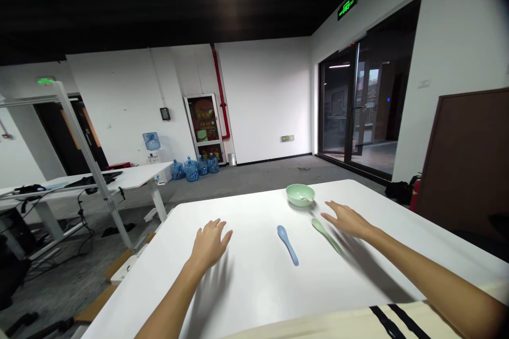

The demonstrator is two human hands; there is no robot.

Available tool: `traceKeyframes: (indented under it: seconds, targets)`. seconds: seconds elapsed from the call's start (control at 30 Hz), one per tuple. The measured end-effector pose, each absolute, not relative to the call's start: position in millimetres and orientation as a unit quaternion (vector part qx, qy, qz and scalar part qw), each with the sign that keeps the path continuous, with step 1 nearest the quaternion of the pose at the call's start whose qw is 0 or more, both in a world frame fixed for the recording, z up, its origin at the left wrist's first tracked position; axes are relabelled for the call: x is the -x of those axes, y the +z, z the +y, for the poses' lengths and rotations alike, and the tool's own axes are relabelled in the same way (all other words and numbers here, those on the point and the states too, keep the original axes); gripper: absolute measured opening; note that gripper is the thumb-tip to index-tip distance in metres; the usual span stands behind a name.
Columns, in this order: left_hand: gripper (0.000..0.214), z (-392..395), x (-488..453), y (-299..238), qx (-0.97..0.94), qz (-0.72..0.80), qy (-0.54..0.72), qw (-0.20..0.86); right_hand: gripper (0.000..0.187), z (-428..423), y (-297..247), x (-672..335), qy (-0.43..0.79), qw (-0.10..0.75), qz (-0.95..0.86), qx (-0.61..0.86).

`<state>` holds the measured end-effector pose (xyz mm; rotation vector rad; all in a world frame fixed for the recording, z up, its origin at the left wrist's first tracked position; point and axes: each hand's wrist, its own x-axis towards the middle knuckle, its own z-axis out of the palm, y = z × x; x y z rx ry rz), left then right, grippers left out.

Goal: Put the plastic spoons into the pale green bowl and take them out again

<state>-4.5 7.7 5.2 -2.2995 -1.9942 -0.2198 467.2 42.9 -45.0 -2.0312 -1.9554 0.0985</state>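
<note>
A light green bowl (295, 198) stands near the far edge of the white table (254, 286), with a pale utensil (306, 199) lying inside it. On the tabletop a blue spoon (288, 245) lies at the middle, its bowl end pointing away from me. To its right is a green spoon (326, 235), slanted. My right hand (347, 219) hovers beside the green spoon and the bowl, thumb and fingers apart, holding nothing. Over the left part of the table my left hand (210, 243) is raised, its fingers spread and nothing in it.
Another white table (139, 176) with cables and a metal post (85, 143) stands at the left. Several blue water bottles (191, 169) sit on the floor by the wall. At the right are glass doors (358, 106) and a brown panel (465, 164).
</note>
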Motion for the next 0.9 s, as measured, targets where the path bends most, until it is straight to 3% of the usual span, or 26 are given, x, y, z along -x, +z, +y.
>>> traceKeyframes:
  seconds: [0.9]
  targets:
    - [0.055,8,5,4,0.751,-0.653,-0.088,0.038,0.067,55,-35,-466,0.036,0.179,-0.688,0.702]
